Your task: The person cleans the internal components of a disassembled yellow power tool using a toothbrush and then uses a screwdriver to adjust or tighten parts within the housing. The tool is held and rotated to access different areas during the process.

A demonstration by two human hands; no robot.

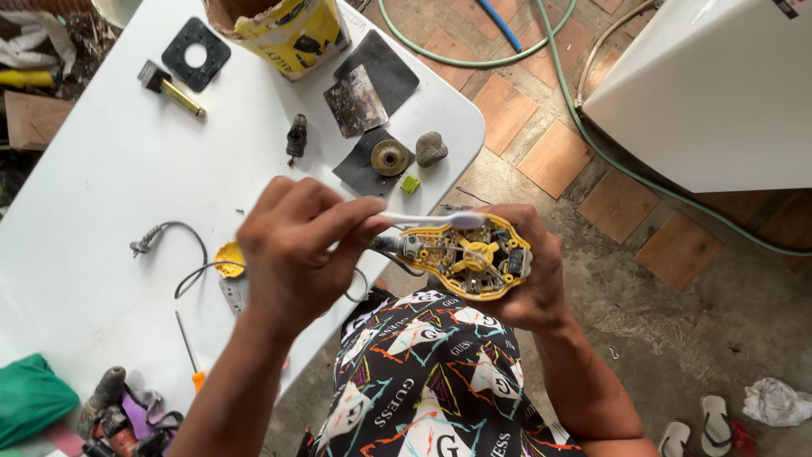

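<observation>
My right hand (541, 283) cups an opened yellow tool housing (463, 258) with gears and wiring showing inside, held above my lap. My left hand (296, 250) grips a white toothbrush (423, 219) by its handle; the brush head rests on the top edge of the housing. A grey cable (190, 254) trails from the housing onto the white table (101, 186).
On the table lie a yellow bag (292, 34), a black square plate (196, 53), a small hammer-like tool (169, 87), sandpaper sheets (372, 85), a round disc (390, 157), a stone (430, 148), an orange-handled screwdriver (190, 351). Hoses (592, 135) cross the tiled floor beside a white appliance (710, 93).
</observation>
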